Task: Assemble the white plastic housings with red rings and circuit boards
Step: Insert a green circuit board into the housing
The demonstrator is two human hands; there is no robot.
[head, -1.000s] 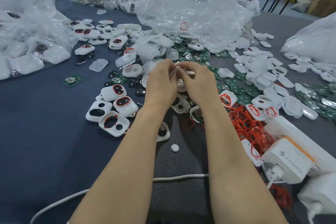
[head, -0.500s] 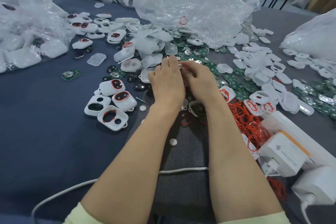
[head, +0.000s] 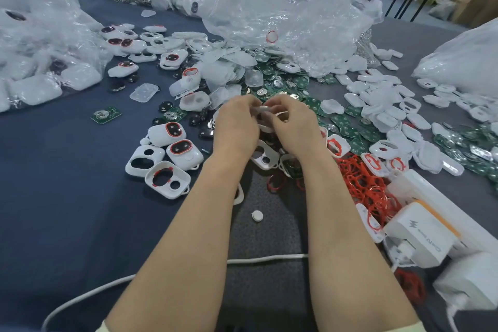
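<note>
My left hand [head: 237, 127] and my right hand [head: 292, 124] meet over the middle of the table, and both pinch one white plastic housing [head: 262, 110] between their fingertips. Most of that housing is hidden by the fingers. Left of my hands lie white housings with red rings [head: 177, 153] and an open housing shell [head: 167, 182]. A heap of loose red rings [head: 363, 186] lies to the right of my right forearm. Green circuit boards [head: 347, 129] are scattered beyond and to the right of my hands. One board [head: 105, 115] lies alone at the left.
Crumpled clear plastic bags [head: 283, 13] lie at the back, the left [head: 40, 43] and the right. A white power strip with chargers [head: 420, 226] sits at the right edge. A white cable [head: 264, 259] crosses under my forearms. A small white disc [head: 257, 215] lies between them.
Both hands have stayed together on the small white housing and shifted only slightly. The view has swayed a little.
</note>
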